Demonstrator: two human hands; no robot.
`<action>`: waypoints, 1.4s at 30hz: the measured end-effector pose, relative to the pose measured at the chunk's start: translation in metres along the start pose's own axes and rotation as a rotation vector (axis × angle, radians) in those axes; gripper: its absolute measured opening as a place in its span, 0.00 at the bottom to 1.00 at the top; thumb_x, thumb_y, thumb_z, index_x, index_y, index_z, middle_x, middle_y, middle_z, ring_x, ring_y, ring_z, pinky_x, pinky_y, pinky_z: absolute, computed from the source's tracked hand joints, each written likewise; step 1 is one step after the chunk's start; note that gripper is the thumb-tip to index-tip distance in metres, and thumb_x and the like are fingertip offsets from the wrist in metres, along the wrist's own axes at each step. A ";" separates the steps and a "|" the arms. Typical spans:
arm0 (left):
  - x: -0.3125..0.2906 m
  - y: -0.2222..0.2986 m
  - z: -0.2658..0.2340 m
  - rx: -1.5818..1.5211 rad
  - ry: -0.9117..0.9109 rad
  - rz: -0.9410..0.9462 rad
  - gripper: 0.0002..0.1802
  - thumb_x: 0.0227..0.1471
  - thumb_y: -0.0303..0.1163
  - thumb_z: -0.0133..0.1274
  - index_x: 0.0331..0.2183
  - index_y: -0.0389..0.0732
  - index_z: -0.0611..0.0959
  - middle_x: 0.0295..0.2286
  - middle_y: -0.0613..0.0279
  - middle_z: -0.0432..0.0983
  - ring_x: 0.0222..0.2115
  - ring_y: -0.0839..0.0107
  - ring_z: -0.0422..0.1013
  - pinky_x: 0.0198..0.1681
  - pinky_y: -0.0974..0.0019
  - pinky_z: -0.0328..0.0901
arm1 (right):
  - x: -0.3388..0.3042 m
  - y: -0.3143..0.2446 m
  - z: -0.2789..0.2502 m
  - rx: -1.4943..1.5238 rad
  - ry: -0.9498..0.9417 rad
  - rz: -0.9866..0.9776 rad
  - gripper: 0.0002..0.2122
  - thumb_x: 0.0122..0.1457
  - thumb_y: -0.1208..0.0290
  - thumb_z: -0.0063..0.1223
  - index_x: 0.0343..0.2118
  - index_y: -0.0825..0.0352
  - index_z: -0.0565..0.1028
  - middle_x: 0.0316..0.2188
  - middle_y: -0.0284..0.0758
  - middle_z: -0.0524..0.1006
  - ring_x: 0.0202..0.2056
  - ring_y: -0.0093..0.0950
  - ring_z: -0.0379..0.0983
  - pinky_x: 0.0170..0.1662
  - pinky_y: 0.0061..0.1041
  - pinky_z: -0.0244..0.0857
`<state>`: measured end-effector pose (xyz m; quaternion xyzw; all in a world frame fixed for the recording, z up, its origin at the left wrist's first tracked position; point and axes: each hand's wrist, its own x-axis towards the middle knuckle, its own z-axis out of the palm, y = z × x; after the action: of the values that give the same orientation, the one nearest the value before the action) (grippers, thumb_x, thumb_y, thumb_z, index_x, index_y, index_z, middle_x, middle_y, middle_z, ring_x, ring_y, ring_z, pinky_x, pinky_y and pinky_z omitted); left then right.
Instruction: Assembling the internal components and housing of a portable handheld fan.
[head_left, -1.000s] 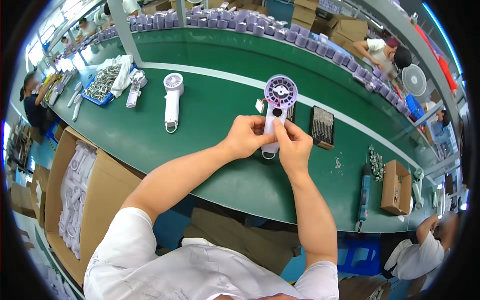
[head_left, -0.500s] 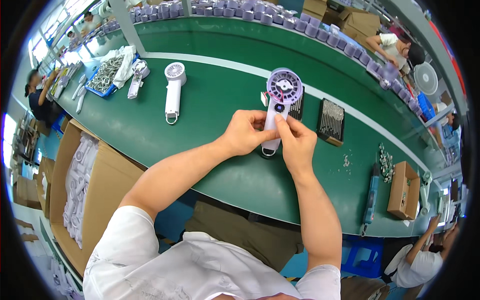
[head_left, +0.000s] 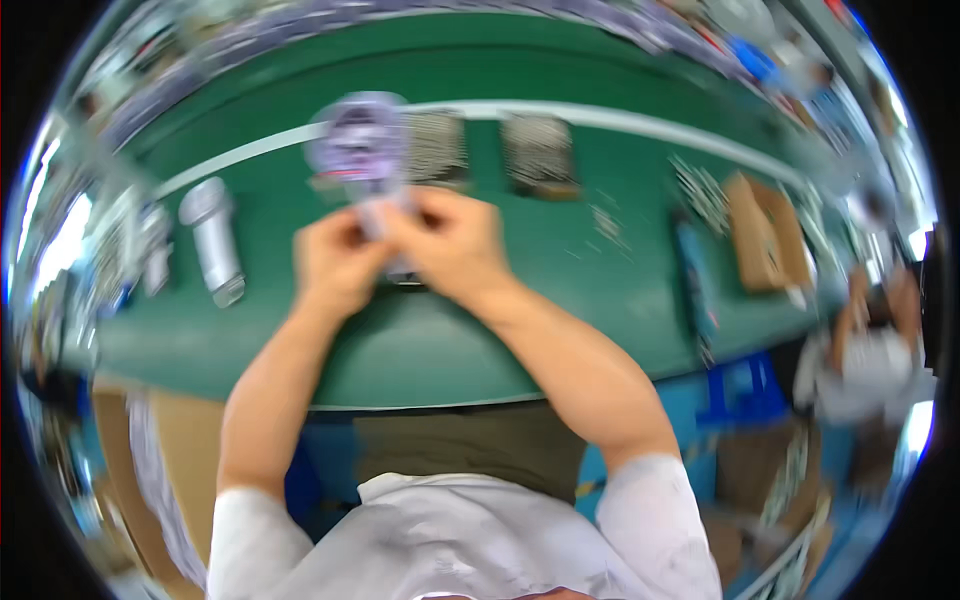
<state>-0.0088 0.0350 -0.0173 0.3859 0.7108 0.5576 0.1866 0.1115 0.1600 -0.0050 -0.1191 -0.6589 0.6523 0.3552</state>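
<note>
Both of my hands grip a purple-and-white handheld fan [head_left: 362, 140] over the green bench, its round head pointing away from me. My left hand [head_left: 338, 258] is closed around the left side of the handle. From the right, my right hand [head_left: 455, 240] closes on the same handle, its thumb across the front. Motion blur smears the fan, but some red, probably wires, shows below its head. Another white handheld fan [head_left: 212, 240] lies on the bench to the left. Just beyond my hands sits a dark tray of small metal parts [head_left: 437, 150].
A second dark tray [head_left: 538, 155] stands further right, with small loose bits nearby. At the right lie a teal electric screwdriver [head_left: 695, 285] and a small cardboard box [head_left: 765, 235]. A large carton [head_left: 190, 440] stands at lower left. A co-worker [head_left: 870, 350] sits at far right.
The whole view has swung and blurred. Fan and hands now appear further left in the picture, still together. My right hand seems to wrap further over the handle.
</note>
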 end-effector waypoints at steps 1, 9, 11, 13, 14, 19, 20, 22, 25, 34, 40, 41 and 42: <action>-0.002 -0.008 -0.013 0.002 0.062 0.024 0.17 0.50 0.29 0.67 0.42 0.33 0.86 0.36 0.62 0.83 0.35 0.75 0.77 0.40 0.69 0.72 | 0.002 -0.006 0.005 -0.156 -0.047 -0.094 0.12 0.59 0.65 0.64 0.37 0.71 0.84 0.27 0.32 0.82 0.30 0.17 0.75 0.31 0.22 0.70; 0.012 -0.043 -0.033 -0.312 -0.084 0.161 0.23 0.58 0.24 0.61 0.53 0.25 0.77 0.46 0.55 0.79 0.45 0.70 0.76 0.51 0.69 0.68 | 0.008 -0.001 0.004 -0.142 0.215 -0.425 0.12 0.48 0.67 0.66 0.26 0.74 0.82 0.21 0.44 0.79 0.25 0.39 0.78 0.29 0.34 0.72; 0.014 -0.042 -0.028 -0.320 -0.060 0.170 0.24 0.58 0.25 0.61 0.53 0.24 0.77 0.46 0.54 0.79 0.46 0.69 0.76 0.52 0.68 0.68 | 0.010 -0.001 0.002 -0.128 0.203 -0.429 0.11 0.47 0.68 0.66 0.24 0.74 0.82 0.20 0.45 0.79 0.25 0.40 0.78 0.29 0.33 0.72; 0.008 -0.040 -0.035 -0.284 -0.057 0.167 0.24 0.58 0.26 0.61 0.52 0.25 0.77 0.45 0.55 0.79 0.44 0.70 0.76 0.50 0.69 0.68 | 0.009 -0.001 0.008 -0.112 0.168 -0.397 0.11 0.47 0.68 0.66 0.23 0.73 0.81 0.21 0.45 0.79 0.25 0.40 0.78 0.29 0.34 0.72; 0.006 -0.035 -0.041 -0.253 -0.059 0.174 0.23 0.58 0.28 0.61 0.52 0.25 0.77 0.45 0.55 0.79 0.43 0.70 0.76 0.48 0.71 0.68 | 0.011 -0.001 0.011 -0.137 0.190 -0.427 0.10 0.47 0.68 0.66 0.23 0.72 0.81 0.21 0.45 0.79 0.24 0.40 0.78 0.29 0.34 0.72; -0.002 -0.006 -0.017 -0.111 0.013 0.078 0.15 0.52 0.26 0.64 0.43 0.33 0.85 0.36 0.65 0.82 0.36 0.75 0.76 0.44 0.69 0.70 | 0.003 -0.007 0.002 -0.182 0.051 -0.242 0.13 0.54 0.64 0.68 0.33 0.71 0.84 0.26 0.41 0.82 0.27 0.28 0.79 0.31 0.28 0.72; -0.002 -0.001 -0.012 -0.096 -0.022 0.117 0.17 0.52 0.27 0.65 0.44 0.32 0.85 0.36 0.63 0.82 0.36 0.75 0.76 0.43 0.68 0.72 | 0.002 -0.013 0.001 -0.126 0.109 -0.279 0.13 0.53 0.63 0.66 0.27 0.71 0.83 0.23 0.44 0.80 0.24 0.37 0.78 0.27 0.33 0.69; -0.004 0.010 0.005 -0.217 -0.039 0.089 0.18 0.53 0.27 0.66 0.44 0.30 0.84 0.37 0.60 0.82 0.35 0.75 0.77 0.40 0.69 0.74 | 0.000 -0.009 -0.004 -0.119 0.080 -0.241 0.11 0.55 0.66 0.66 0.33 0.71 0.84 0.27 0.43 0.83 0.27 0.34 0.81 0.31 0.30 0.73; -0.007 0.017 0.007 -0.477 -0.111 0.080 0.18 0.56 0.22 0.63 0.48 0.25 0.81 0.41 0.53 0.81 0.40 0.70 0.79 0.46 0.65 0.75 | -0.003 -0.007 0.006 -0.048 0.097 -0.225 0.11 0.57 0.69 0.67 0.37 0.73 0.84 0.29 0.40 0.84 0.28 0.27 0.81 0.32 0.25 0.74; -0.004 0.022 0.002 -0.459 -0.158 0.085 0.21 0.56 0.21 0.64 0.50 0.25 0.80 0.43 0.52 0.81 0.42 0.68 0.78 0.48 0.63 0.76 | 0.000 -0.009 0.005 -0.044 0.075 -0.201 0.11 0.57 0.71 0.66 0.38 0.75 0.84 0.30 0.38 0.84 0.29 0.24 0.81 0.33 0.22 0.74; -0.002 0.022 0.002 -0.471 -0.163 0.076 0.20 0.55 0.20 0.63 0.50 0.25 0.80 0.43 0.52 0.81 0.42 0.69 0.78 0.48 0.63 0.75 | 0.000 -0.011 0.006 -0.061 0.089 -0.211 0.11 0.57 0.72 0.66 0.38 0.75 0.84 0.30 0.39 0.84 0.30 0.24 0.81 0.33 0.22 0.75; -0.002 0.022 0.003 -0.470 -0.164 0.077 0.20 0.55 0.20 0.63 0.50 0.25 0.80 0.43 0.52 0.81 0.42 0.69 0.78 0.48 0.63 0.75 | 0.000 -0.010 0.006 -0.052 0.091 -0.205 0.11 0.57 0.72 0.66 0.38 0.75 0.83 0.30 0.39 0.84 0.30 0.24 0.81 0.33 0.23 0.75; -0.002 0.021 0.003 -0.474 -0.164 0.086 0.20 0.55 0.21 0.64 0.49 0.25 0.80 0.43 0.52 0.81 0.42 0.69 0.78 0.48 0.63 0.75 | 0.000 -0.010 0.006 -0.043 0.091 -0.198 0.11 0.57 0.72 0.66 0.38 0.75 0.83 0.31 0.39 0.84 0.30 0.24 0.81 0.33 0.23 0.75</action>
<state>0.0017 0.0369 0.0012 0.4052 0.5255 0.6832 0.3048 0.1108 0.1538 0.0051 -0.0903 -0.6645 0.5936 0.4449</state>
